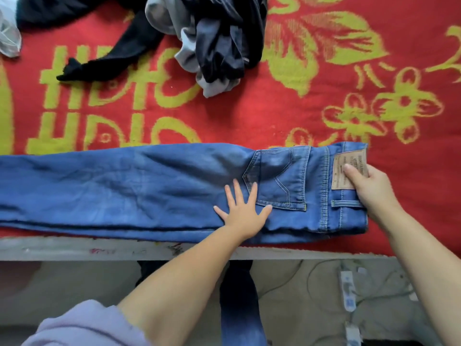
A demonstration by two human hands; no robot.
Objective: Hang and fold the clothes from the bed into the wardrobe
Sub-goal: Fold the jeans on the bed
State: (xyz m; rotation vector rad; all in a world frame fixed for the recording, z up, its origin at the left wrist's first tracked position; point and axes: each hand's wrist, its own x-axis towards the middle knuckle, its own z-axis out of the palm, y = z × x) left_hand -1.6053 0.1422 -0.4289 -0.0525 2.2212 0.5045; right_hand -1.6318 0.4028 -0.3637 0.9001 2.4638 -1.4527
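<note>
Jeans (149, 191) folded lengthwise along near edge of bed (324, 108), legs cut off at left frame border, waistband at right. Left hand (243, 211) flat on denim just left of back pocket, fingers spread wide and straight. Right hand (366, 186) gripping waistband end, thumb on leather patch (349, 168), other fingers hidden beneath fabric. Pile of dark and grey clothes (212, 41) far across blanket, cropped at top. Open red blanket between pile and jeans. Patch lettering illegible.
</note>
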